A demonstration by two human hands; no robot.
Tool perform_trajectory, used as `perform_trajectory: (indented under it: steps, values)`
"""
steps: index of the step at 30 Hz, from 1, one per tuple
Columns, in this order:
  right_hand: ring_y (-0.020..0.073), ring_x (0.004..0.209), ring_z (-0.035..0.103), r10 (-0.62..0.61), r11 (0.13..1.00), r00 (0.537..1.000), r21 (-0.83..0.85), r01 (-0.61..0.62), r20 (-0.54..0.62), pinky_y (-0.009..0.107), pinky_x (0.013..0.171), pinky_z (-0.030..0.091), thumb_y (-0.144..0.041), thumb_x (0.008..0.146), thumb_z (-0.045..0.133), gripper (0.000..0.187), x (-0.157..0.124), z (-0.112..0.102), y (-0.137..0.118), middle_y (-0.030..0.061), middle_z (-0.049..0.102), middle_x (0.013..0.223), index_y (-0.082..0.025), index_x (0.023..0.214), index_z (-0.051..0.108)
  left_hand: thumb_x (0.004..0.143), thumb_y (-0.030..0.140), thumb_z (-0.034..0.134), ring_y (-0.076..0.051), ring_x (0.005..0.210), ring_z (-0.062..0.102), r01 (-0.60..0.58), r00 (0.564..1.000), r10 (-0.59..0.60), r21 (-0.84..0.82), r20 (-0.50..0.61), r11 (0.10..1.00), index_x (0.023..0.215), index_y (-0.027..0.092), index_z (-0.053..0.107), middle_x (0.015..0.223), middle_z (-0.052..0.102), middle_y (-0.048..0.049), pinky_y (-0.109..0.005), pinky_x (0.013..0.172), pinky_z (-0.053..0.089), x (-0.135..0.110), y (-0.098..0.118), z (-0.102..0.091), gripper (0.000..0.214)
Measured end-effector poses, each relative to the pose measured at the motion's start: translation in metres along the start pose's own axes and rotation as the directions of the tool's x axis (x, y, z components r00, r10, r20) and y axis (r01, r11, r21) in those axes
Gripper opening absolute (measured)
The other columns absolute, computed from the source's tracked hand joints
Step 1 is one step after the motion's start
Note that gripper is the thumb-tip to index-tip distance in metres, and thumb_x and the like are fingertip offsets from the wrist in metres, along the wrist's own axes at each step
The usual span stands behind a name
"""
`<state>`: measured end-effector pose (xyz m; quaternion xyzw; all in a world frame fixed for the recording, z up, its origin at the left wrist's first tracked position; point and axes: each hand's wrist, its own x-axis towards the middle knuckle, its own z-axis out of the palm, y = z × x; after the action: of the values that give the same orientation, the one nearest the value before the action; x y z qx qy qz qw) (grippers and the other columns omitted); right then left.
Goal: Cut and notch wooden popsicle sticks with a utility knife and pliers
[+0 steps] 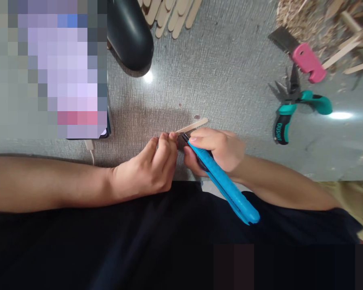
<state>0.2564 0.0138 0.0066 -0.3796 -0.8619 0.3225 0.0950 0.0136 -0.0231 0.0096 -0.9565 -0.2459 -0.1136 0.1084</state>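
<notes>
Near the table's front edge my left hand (148,165) is closed, its fingertips pinching one end of a thin wooden craft stick (194,125). The stick's rounded far end points up and to the right, past my right hand. Wrapped round a blue utility knife (230,187) is my right hand (219,147), thumb laid along the top of the handle. The knife's dark tip meets the stick close to my left fingertips; the blade itself is mostly hidden. Its blue handle slants down to the right, over my dark shirt.
Pliers with teal and black handles (287,106) lie open at the right, below a pink folding knife (308,62). Wood shavings (293,16) and split sticks fill the top right corner. Several craft sticks (177,18) lie at the top beside a black rounded object (131,36). A white cable (90,146) is at left.
</notes>
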Motion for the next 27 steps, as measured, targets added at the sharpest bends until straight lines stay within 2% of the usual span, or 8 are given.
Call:
perform_trajectory:
  steps: [6,9,13,17,20,24,25,27]
  values:
    - [0.0135,0.056,0.046,-0.044,0.999,0.997,-0.032,0.042,-0.068,0.031,0.057,0.036,-0.02,0.105,0.056,0.029,0.0,0.003,0.002,-0.0033,0.046,0.062,-0.025,0.077,0.051,0.113,0.002,0.054,-0.024,0.105,0.094,0.013,1.0,-0.013,-0.001,-0.012,1.0,0.13,-0.009,0.086,0.122,0.095,-0.0163,-0.031,0.091,0.077,-0.001,0.002,0.002,0.039]
    - [0.0122,0.057,0.052,-0.082,0.995,0.99,-0.064,0.075,-0.114,0.029,0.058,0.039,-0.018,0.105,0.058,0.028,-0.002,0.007,0.004,-0.0035,0.053,0.064,-0.025,0.079,0.051,0.113,0.002,0.053,-0.023,0.104,0.094,0.007,1.0,-0.007,-0.006,-0.013,1.0,0.129,-0.009,0.086,0.122,0.095,-0.0158,-0.03,0.091,0.077,0.0,0.001,0.001,0.039]
    - [0.0137,0.065,0.066,-0.123,0.99,0.978,-0.092,0.109,-0.17,0.029,0.061,0.045,-0.019,0.112,0.055,0.03,-0.006,0.014,0.008,-0.0011,0.066,0.071,-0.026,0.083,0.053,0.113,0.002,0.049,-0.024,0.105,0.094,0.002,1.0,-0.002,-0.011,-0.002,1.0,0.129,-0.007,0.088,0.122,0.095,-0.0159,-0.031,0.092,0.078,0.002,0.0,0.0,0.042]
    - [0.0149,0.067,0.066,-0.246,0.964,0.924,-0.173,0.201,-0.294,0.029,0.063,0.05,-0.015,0.111,0.062,0.014,-0.008,0.018,0.011,-0.001,0.075,0.083,-0.027,0.107,0.058,0.112,-0.001,0.051,-0.024,0.103,0.094,0.002,1.0,-0.002,-0.01,-0.016,1.0,0.128,-0.007,0.088,0.122,0.095,-0.0166,-0.031,0.091,0.078,0.001,-0.001,0.0,0.04]
    - [0.0155,0.067,0.061,-0.321,0.94,0.887,-0.227,0.255,-0.333,0.029,0.062,0.05,-0.01,0.109,0.064,0.022,-0.007,0.021,0.013,-0.0035,0.071,0.08,-0.027,0.12,0.056,0.112,-0.001,0.054,-0.024,0.101,0.094,-0.002,1.0,0.001,-0.008,-0.027,1.0,0.127,-0.008,0.087,0.119,0.095,-0.0176,-0.031,0.09,0.078,0.001,-0.001,0.001,0.036]
    - [0.0141,0.067,0.063,-0.328,0.937,0.884,-0.236,0.259,-0.334,0.028,0.062,0.049,-0.013,0.11,0.065,0.022,-0.01,0.028,0.019,-0.0051,0.071,0.082,-0.028,0.122,0.055,0.113,0.0,0.056,-0.025,0.102,0.094,-0.006,1.0,0.006,-0.011,-0.021,1.0,0.128,-0.009,0.087,0.119,0.095,-0.0188,-0.032,0.09,0.078,0.001,-0.001,0.002,0.035]
    - [0.0139,0.068,0.065,-0.313,0.942,0.893,-0.226,0.249,-0.323,0.028,0.062,0.049,-0.016,0.111,0.065,0.02,-0.013,0.029,0.021,-0.0053,0.073,0.083,-0.029,0.123,0.055,0.113,0.001,0.057,-0.025,0.103,0.094,-0.009,1.0,0.009,-0.011,-0.013,1.0,0.129,-0.009,0.087,0.119,0.095,-0.0194,-0.032,0.09,0.078,0.002,-0.001,0.002,0.035]
    - [0.0141,0.07,0.07,-0.219,0.966,0.944,-0.19,0.175,-0.248,0.029,0.062,0.051,-0.024,0.113,0.066,0.015,-0.02,0.029,0.024,-0.005,0.076,0.086,-0.03,0.123,0.056,0.113,0.002,0.056,-0.026,0.103,0.094,-0.01,1.0,0.01,-0.01,0.001,1.0,0.128,-0.009,0.087,0.119,0.095,-0.0199,-0.031,0.09,0.078,0.002,-0.001,0.001,0.036]
